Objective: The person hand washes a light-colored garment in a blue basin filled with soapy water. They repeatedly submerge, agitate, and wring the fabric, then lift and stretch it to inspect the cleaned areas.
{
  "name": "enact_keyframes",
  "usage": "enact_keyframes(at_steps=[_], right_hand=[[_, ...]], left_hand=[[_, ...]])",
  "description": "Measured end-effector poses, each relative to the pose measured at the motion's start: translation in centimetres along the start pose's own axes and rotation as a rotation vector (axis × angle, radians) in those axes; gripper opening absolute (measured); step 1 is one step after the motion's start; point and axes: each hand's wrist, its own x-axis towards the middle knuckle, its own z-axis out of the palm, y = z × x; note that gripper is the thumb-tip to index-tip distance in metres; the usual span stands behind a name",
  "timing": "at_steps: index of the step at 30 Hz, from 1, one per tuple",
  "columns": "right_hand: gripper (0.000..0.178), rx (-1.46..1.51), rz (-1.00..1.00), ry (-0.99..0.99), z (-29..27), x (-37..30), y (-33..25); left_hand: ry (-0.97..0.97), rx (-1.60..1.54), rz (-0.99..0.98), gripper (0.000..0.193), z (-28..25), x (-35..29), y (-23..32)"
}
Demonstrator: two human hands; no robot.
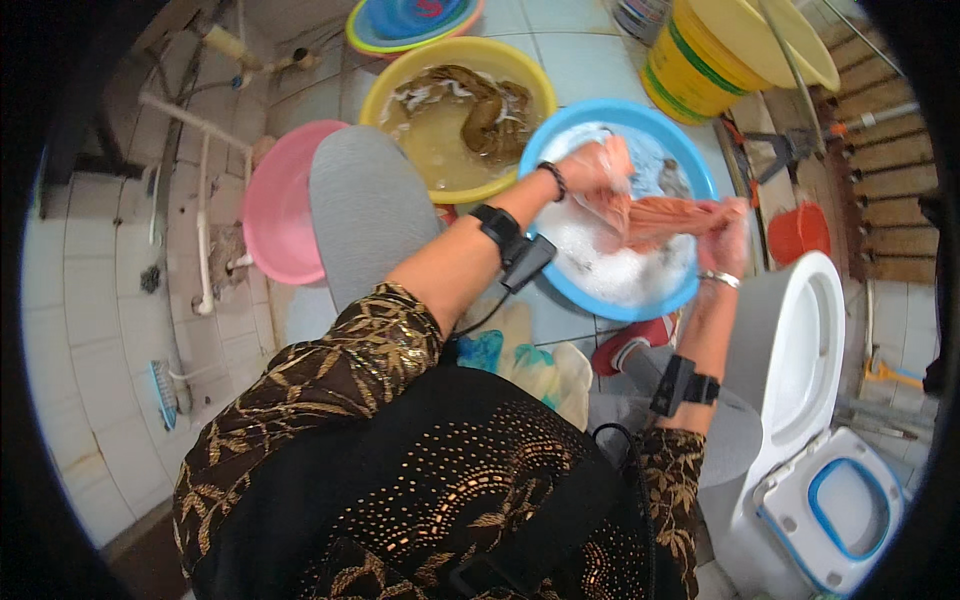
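A wet salmon-pink cloth (665, 220) stretches between my two hands over a blue basin (712, 165) of white suds. My left hand (597, 168) is closed on its left part, suds clinging to the fingers. At the basin's right rim, my right hand (725, 243) grips the other end. Below the cloth lies thick foam (590, 250), and a greyish bit of fabric (672, 180) shows near the far right side of the water. What else lies under the suds is hidden.
A yellow basin (375, 95) with brown cloth (482, 115) in murky water stands left of the blue one. Further left is a pink basin (285, 215). A yellow bucket (690, 65) is at the back right, a white toilet (815, 350) at my right, stacked basins (410, 25) at the back.
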Motion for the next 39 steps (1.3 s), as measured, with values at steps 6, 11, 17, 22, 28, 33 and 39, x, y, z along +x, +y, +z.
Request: enact_keyframes(at_steps=[6,11,17,22,28,33,39], right_hand=[[0.024,0.290,-0.190,-0.351,5.9,-2.5,-8.2],[0.029,0.419,-0.234,-0.316,7.6,-3.0,-11.0],[0.031,0.335,-0.063,-0.589,8.9,-3.0,-11.1],[0.030,0.169,-0.001,-0.623,10.4,-3.1,-10.3],[0.042,0.151,0.077,-0.735,7.7,-1.5,-9.3],[0.053,0.006,0.095,-0.295,3.2,-0.8,-7.6],[0.053,0.124,0.031,-0.310,1.1,-1.2,-8.3]], left_hand=[[-0.085,0.135,-0.437,0.034,4.8,-1.8,-4.9],[0.013,0.169,-0.576,0.027,6.2,-2.9,-7.0],[-0.400,0.344,-0.479,0.055,5.6,-1.7,-1.3],[0.065,-0.358,-0.012,0.052,5.7,-0.3,2.0],[-0.345,-0.284,-0.200,0.031,3.7,0.1,0.0],[-0.157,-0.636,-0.270,0.016,0.8,-0.8,-3.0],[0.199,-1.052,-0.165,0.011,-3.0,0.2,-0.9]])
